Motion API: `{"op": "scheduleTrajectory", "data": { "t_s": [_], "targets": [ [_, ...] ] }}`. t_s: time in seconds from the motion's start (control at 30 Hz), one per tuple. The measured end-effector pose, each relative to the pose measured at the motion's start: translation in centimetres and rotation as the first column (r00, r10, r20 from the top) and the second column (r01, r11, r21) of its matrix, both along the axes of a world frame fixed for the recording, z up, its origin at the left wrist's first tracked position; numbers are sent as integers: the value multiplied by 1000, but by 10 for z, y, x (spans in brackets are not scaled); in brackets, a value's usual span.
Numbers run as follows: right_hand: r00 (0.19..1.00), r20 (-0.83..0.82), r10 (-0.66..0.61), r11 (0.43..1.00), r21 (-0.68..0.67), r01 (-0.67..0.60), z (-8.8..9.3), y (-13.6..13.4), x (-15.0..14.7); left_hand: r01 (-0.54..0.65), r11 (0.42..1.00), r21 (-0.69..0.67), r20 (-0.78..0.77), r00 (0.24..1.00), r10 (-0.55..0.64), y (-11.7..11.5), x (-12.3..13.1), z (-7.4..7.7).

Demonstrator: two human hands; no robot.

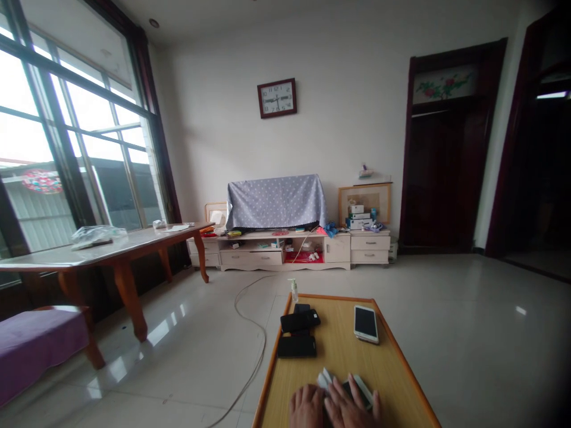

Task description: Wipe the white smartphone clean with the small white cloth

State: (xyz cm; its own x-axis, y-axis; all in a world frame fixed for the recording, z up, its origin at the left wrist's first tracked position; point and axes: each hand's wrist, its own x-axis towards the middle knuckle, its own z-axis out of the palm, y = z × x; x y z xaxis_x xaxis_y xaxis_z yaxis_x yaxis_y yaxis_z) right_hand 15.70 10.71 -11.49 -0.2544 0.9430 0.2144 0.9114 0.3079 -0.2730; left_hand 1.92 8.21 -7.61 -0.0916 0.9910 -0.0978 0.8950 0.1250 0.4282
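Both hands are low in the head view, at the near end of a small wooden table [343,333]. My left hand [307,407] has its fingers bent and close together, beside a crumpled white tissue [325,378]. What lies under those fingers is hidden. My right hand [350,411] lies with fingers spread over a smartphone [366,389] with a pale edge and dark screen, partly covered. The tissue touches the fingers between the two hands. Further up, two black smartphones lie on the left, one [300,321] above the other [297,346]. A white-framed smartphone [366,324] rests at right.
A clear pump bottle [294,290] stands at the table's far edge. A cable [263,345] runs along the tiled floor to the left. Beyond are a low white cabinet [338,248], a long table [147,242] by the window and a purple-covered seat [42,345].
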Motion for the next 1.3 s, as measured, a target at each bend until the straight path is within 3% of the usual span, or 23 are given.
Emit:
{"op": "scheduleTrajectory", "data": {
  "t_s": [0.03,0.17,0.27,0.47,0.67,0.73,0.87,0.93,1.13,1.3],
  "targets": [
    [1000,3,28,998,-56,-28,4,4,10,17,1000,15,0,1000,-17,-3,1,5],
    [994,52,-101,994,-45,103,17,11,47,83,988,133,9,996,-85,-14,6,14],
    [989,65,-137,987,-71,141,13,-5,49,75,984,161,-8,997,-75,-15,6,11],
    [999,-13,45,987,-152,-46,-6,-38,38,52,985,164,17,998,-55,-12,3,0],
    [986,68,-149,980,-126,157,11,-18,67,67,966,249,17,997,-73,-15,6,-2],
    [988,79,-136,983,-115,144,17,-20,65,62,967,247,13,998,-68,-15,6,-2],
    [998,31,51,982,-185,-44,20,-37,42,69,974,217,12,997,-73,-11,3,-6],
    [996,14,84,974,-211,-79,20,-40,37,74,978,195,13,997,-78,-10,2,-8],
    [990,76,-117,972,-197,130,31,-21,55,76,976,202,27,996,-83,-10,4,-3],
    [998,54,-18,981,-193,28,22,-31,31,86,984,156,10,996,-89,-8,1,-4]
  ]
}}
